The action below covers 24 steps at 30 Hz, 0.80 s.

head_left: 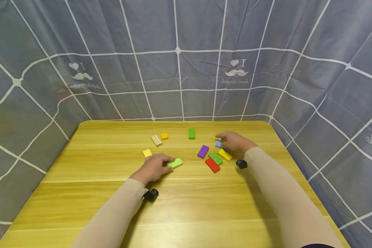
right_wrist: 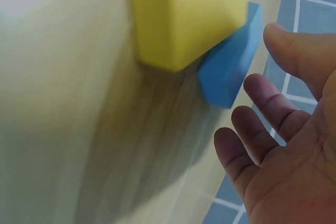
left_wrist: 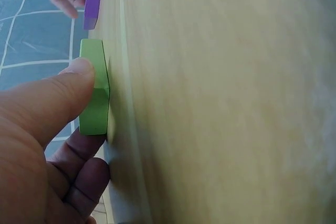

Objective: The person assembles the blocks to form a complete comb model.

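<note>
Left of the table's middle, my left hand (head_left: 153, 168) pinches a light green block (head_left: 177, 163). In the left wrist view the thumb presses the face of that block (left_wrist: 93, 111) and a finger touches its near end. A yellow block (head_left: 147, 152) lies just beyond this hand, partly hidden by it. On the right, my right hand (head_left: 235, 142) hovers over a blue block (head_left: 218, 144), its fingers spread and loosely bent. The right wrist view shows a gap between the fingers and the blue block (right_wrist: 231, 59), which lies beside a yellow block (right_wrist: 205, 17).
Near the right hand lie a yellow block (head_left: 225, 155), a green block (head_left: 215, 158), a red block (head_left: 212, 165) and a purple block (head_left: 203, 151). Farther back are another green block (head_left: 191, 133), an orange block (head_left: 164, 136) and pale wooden pieces (head_left: 156, 140). A grey curtain (head_left: 198, 69) surrounds the table.
</note>
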{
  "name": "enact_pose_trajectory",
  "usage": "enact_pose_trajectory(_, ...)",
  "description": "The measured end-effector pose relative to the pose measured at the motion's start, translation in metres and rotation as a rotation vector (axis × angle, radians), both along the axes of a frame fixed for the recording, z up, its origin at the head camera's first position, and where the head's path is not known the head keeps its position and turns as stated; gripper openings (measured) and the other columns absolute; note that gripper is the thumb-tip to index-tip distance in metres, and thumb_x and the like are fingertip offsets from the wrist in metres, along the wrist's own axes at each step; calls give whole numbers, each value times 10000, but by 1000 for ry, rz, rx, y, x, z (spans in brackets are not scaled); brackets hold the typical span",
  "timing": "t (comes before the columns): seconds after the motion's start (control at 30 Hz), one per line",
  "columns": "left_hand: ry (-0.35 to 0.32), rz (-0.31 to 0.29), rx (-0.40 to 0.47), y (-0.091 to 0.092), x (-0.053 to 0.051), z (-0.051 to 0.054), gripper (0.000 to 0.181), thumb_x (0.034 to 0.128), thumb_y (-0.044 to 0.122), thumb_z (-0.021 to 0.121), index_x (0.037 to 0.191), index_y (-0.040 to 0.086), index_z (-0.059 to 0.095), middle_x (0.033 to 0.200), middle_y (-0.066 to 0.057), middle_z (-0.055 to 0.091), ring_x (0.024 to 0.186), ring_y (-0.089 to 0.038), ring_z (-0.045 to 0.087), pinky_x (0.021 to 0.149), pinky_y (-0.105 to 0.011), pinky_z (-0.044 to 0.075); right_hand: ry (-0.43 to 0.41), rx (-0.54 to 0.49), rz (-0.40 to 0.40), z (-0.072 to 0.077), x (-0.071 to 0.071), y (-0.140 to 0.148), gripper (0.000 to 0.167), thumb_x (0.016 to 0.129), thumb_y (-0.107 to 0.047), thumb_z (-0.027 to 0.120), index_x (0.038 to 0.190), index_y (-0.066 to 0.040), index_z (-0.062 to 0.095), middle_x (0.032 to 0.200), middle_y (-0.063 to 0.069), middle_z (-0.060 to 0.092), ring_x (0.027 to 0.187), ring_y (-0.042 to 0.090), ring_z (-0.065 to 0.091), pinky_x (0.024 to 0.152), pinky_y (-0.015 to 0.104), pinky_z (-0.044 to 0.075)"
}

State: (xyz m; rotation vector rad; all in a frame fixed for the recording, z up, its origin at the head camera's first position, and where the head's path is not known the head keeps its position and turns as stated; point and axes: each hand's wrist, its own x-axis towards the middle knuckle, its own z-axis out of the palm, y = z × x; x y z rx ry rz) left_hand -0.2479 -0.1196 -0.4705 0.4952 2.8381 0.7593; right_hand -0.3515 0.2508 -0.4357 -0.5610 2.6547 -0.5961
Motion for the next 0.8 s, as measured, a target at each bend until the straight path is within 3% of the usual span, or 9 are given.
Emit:
enact_pose_trajectory(0.37,9,-3,10,0,-1,-1,418,977,306,766,1380,210,715,1389,-54,706,1258,-278,658,1070,-547,382,70,-17,-32,-2,19,-9,540,1057,-217,619,1570,-95,504,1604,230,469,1502,467,389,1249,618,311)
enact_pose_trajectory(0.8,9,12,4,2,1,2,412,974,298,770,1375,221,717,1373,-34,711,1240,-253,663,1035,-520,378,147,20,-6,-9,33,-36,633,979,-351,749,1527,-98,560,1553,171,551,1423,452,442,1199,626,313)
